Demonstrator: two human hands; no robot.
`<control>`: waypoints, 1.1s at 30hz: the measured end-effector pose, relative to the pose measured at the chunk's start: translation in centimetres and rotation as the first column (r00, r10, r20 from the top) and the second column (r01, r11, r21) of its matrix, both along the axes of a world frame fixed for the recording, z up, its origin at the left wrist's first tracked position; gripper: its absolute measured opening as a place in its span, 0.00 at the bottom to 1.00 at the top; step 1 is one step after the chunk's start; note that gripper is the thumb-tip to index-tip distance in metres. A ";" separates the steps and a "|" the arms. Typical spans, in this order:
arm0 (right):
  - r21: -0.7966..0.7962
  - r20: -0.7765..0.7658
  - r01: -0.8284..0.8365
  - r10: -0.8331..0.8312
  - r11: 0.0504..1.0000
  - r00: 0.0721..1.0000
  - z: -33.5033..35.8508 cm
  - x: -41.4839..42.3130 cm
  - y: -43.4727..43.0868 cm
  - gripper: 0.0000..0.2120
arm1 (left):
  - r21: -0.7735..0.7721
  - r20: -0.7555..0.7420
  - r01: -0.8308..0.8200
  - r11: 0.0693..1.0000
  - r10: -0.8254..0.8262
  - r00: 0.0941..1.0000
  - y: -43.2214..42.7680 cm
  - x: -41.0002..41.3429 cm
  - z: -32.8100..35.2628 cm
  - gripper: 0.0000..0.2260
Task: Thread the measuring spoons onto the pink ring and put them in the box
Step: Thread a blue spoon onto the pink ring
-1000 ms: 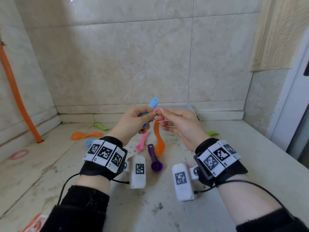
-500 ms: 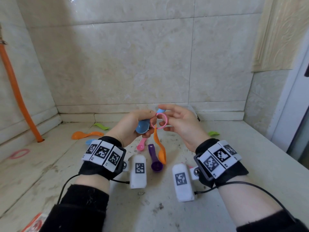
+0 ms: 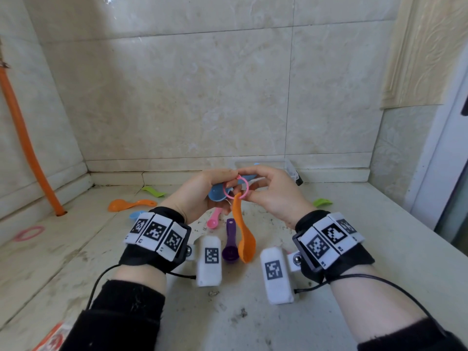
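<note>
The handle of the blue spoon (image 3: pixel 217 195) disappears between the fingers of the left grip (image 3: pixel 200 193) and right grip (image 3: pixel 273 196), so it cannot be told whether it sits on the pink ring (image 3: pixel 247 187). At upper centre, the clear box (image 3: pixel 260 162) is mostly hidden behind the right grip. The left grip covers the handle end of the pink spoon (image 3: pixel 215 221). The wrist band (image 3: pixel 157 231) half hides a light blue spoon (image 3: pixel 135 215). The lower left corner cuts off a red packet (image 3: pixel 52 340).
</note>
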State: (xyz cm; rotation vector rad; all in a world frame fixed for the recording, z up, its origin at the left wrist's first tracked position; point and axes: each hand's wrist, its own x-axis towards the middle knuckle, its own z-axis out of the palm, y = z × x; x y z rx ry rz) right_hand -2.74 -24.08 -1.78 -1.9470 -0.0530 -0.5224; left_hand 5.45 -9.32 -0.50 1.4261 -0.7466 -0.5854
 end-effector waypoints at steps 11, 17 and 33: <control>0.042 -0.103 0.228 -0.222 0.973 0.970 -0.6 1.0 -0.7 0.11 | -0.091 0.067 -0.048 0.995 0.054 0.996 -0.1 -0.2 0.4 0.09; 0.047 -0.251 0.270 -0.251 0.962 0.935 -0.8 0.7 -1.2 0.18 | -0.130 0.137 -0.164 0.978 0.181 0.974 -0.2 -0.3 0.5 0.12; 0.213 -0.190 0.328 -0.291 0.920 0.938 -0.5 1.1 -1.3 0.15 | -0.145 0.167 -0.286 0.947 0.308 0.937 0.0 0.1 0.5 0.12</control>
